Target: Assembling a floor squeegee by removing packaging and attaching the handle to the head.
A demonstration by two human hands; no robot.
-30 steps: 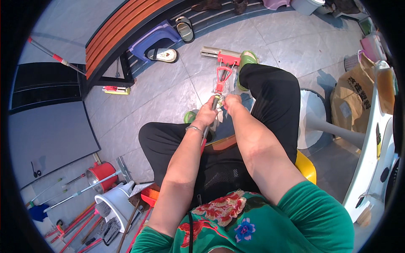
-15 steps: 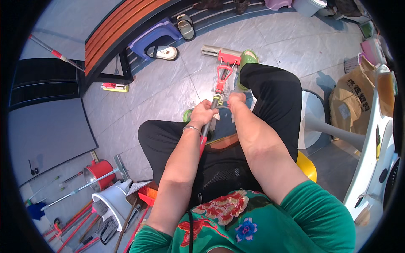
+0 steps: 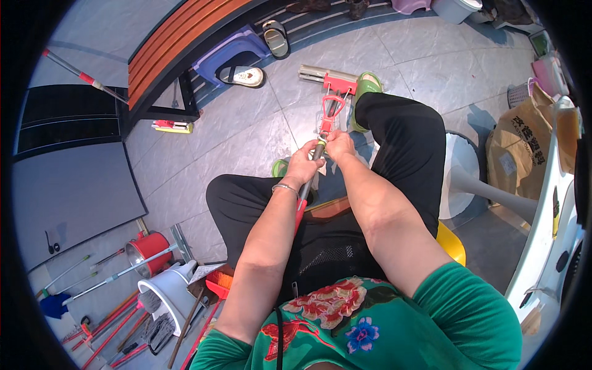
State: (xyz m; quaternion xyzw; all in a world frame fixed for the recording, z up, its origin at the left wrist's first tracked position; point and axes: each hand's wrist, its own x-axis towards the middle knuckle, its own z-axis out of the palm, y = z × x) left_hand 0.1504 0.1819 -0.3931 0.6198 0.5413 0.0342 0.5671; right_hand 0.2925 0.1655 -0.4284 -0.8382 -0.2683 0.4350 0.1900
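A roller squeeze mop with a red-and-silver head (image 3: 330,80) lies slanted between my legs, its head on the floor by my green slipper (image 3: 368,82). My left hand (image 3: 304,163) is wrapped round the mop's dark grey pole (image 3: 316,153), thumb on top. My right hand (image 3: 339,145) is closed at the pole's upper part, its fingertips pressed beside a yellow-green band (image 3: 321,143) just below the red lever (image 3: 330,115). Any small piece within those fingers is hidden. A pale scrap shows beneath the hands.
A blue stool (image 3: 229,50) and loose shoes (image 3: 243,76) are at the far left. Lower left, a white bucket (image 3: 169,290), a red pot (image 3: 148,253) and several poles crowd the floor. On the right are a brown paper bag (image 3: 518,139) and a white table edge (image 3: 539,222).
My right hand has come in from beside the pole to touch it at the yellow-green band. My left hand keeps its hold. The whole view has shifted slightly.
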